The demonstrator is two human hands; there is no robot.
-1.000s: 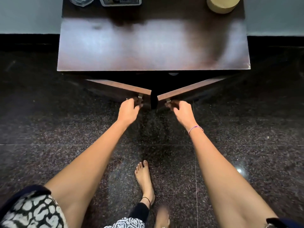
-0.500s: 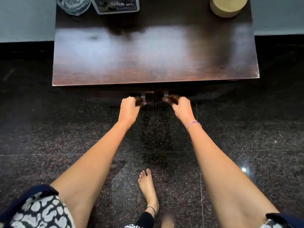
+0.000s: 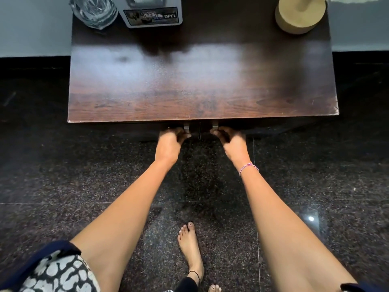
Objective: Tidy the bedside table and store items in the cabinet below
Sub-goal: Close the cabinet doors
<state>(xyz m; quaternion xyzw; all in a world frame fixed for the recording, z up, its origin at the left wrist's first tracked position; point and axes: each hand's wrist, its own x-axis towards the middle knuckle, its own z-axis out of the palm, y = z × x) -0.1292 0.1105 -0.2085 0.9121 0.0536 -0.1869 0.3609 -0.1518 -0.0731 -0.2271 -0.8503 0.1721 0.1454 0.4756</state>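
Two hands work at the front of the cabinet (image 3: pixel 195 131) beneath the dark brown wooden desk (image 3: pixel 202 91), seen from the head camera. The left hand (image 3: pixel 168 142) curls its fingers (image 3: pixel 181 134) round the small left metal handle (image 3: pixel 186 127). The right hand (image 3: pixel 231 142), with a pink bracelet (image 3: pixel 248 166) at the wrist, pinches the small right metal handle (image 3: pixel 215 125). Both handles sit just beside the centre seam, and the doors look flush, tucked under the desk's front edge.

At the back of the desk stand a clear cut-glass tumbler (image 3: pixel 93 11) and, just beside it, a grey box with an OPEL label (image 3: pixel 151 16). Well apart from them, at the far right, is a round beige base with a stem (image 3: pixel 300 16), probably a lamp. A bare foot (image 3: pixel 190 247) rests on the dark speckled stone floor (image 3: pixel 63 175).

The doors are likely stiff, light panels swinging on outer hinges, so the handles are the place to hold. Being small and smooth, they want a firm pinch. The tumbler looks fragile and slippery, and is best taken round its wall.
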